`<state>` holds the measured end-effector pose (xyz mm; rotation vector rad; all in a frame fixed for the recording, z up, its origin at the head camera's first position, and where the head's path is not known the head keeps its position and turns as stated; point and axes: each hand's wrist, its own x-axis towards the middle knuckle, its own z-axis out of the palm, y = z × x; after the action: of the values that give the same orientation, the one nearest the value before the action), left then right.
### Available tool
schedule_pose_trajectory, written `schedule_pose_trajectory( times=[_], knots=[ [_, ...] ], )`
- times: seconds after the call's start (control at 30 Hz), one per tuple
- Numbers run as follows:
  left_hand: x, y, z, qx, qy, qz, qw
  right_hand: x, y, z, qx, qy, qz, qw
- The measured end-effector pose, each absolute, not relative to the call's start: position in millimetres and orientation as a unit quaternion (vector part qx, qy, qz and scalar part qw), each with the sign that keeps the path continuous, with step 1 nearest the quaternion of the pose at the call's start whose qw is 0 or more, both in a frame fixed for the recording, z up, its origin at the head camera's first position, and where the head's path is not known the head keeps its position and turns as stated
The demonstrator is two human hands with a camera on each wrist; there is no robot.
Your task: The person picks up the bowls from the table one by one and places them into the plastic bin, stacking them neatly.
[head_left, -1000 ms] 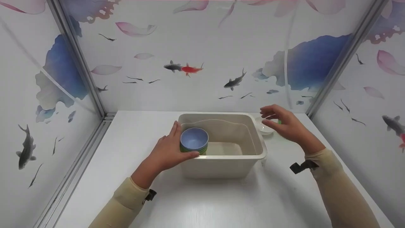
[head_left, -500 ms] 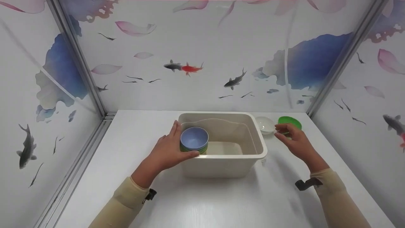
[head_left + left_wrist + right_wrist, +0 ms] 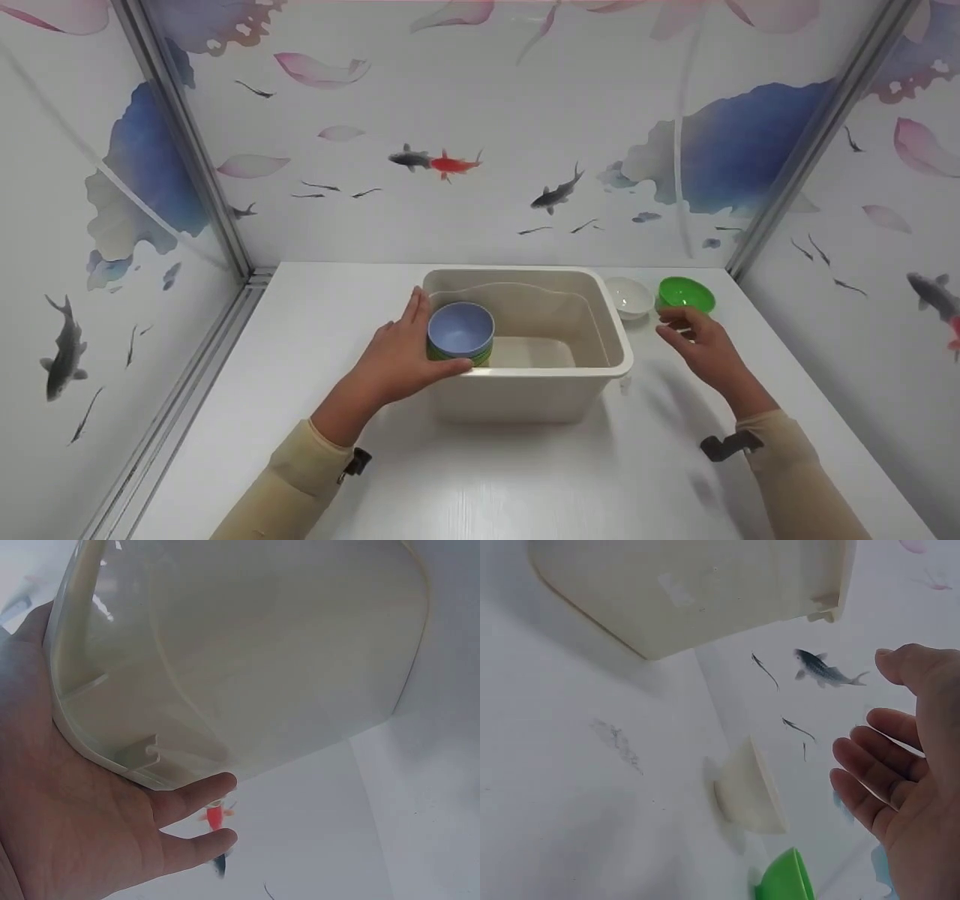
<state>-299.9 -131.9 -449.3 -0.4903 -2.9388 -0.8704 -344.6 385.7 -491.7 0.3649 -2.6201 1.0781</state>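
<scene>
Right hand (image 3: pixel 705 356) has slipped toward five o'clock, baring the green bowl (image 3: pixel 685 292); its fingers hang loose, empty. Left hand (image 3: pixel 397 364) braces the tub (image 3: pixel 517 397) at eight o'clock, fingers straight. Blue bowl (image 3: pixel 461 328) sits inside, at nine; white bowl (image 3: pixel 630 297) outside, at two. Likely packing bowls; next calls for pinching one.

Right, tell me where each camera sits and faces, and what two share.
Head: on the head, facing forward and down at a beige rectangular plastic bin holding a round blue bowl; left grip, right grip and tan sleeves show.
Left wrist: on that wrist, facing the bin's outer side; left grip shows, touching it.
Right wrist: on that wrist, facing bin, round white bowl and round green bowl; right grip shows, holding nothing.
Shared: head and right-wrist views both show bin, white bowl, green bowl and right grip.
</scene>
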Motion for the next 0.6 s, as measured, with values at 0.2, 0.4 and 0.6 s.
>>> schedule_pose_trajectory(
  times=[0.2,0.4,0.6],
  knots=[
    [-299.9,-131.8,-448.2,-0.16,-0.946,-0.28,0.021,-357.6,395.5,-501.0,0.074,-0.91,0.377,0.158],
    [-297.5,-131.1,-444.6,-0.159,-0.946,-0.281,0.015,-380.0,413.3,-517.1,0.001,-0.905,0.39,0.169],
    [-297.6,-131.4,-445.2,-0.157,-0.946,-0.282,0.019,-403.0,426.5,-530.6,-0.07,-0.885,0.425,0.175]
  ],
)
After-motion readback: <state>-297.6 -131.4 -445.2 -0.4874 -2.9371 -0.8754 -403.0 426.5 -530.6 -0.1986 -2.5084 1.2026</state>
